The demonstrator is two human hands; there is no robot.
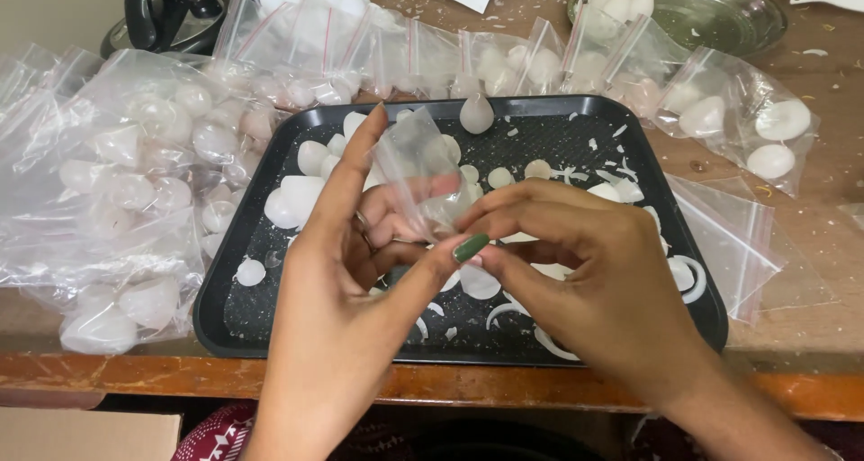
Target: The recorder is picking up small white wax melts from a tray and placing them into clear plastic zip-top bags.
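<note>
- One wooden table (810,272) carries everything, its front edge worn and orange-brown.
- Heaps of filled clear bags (135,191) cover the table's left side and run along the back; each seems to hold a few white pieces, and more filled bags (738,119) lie at the right.
- One black tray (234,317) sits in the middle, strewn with smooth white pieces (301,196) and thin curved white scraps.
- One metal plate (720,16) stands at the back right with a few white pieces on it; a dark pot with a handle (162,11) is at the back left.
- One flat empty bag (729,236) lies just beside the tray's right edge.
- Left hand (342,281), above the tray, has its forefinger stretched up along the small clear bag (418,173) while the thumb, with a green nail, pinches toward the other hand.
- Right hand (585,263) meets it from the right, fingertips closed narrowly on the bag's lower part.
- That small bag is held upright between both hands over the tray's centre. I judge it very light, limp and slippery film that crumples easily; the stiffer sealing strip at the mouth is probably the best place to pinch. Whether anything is inside I cannot tell.
</note>
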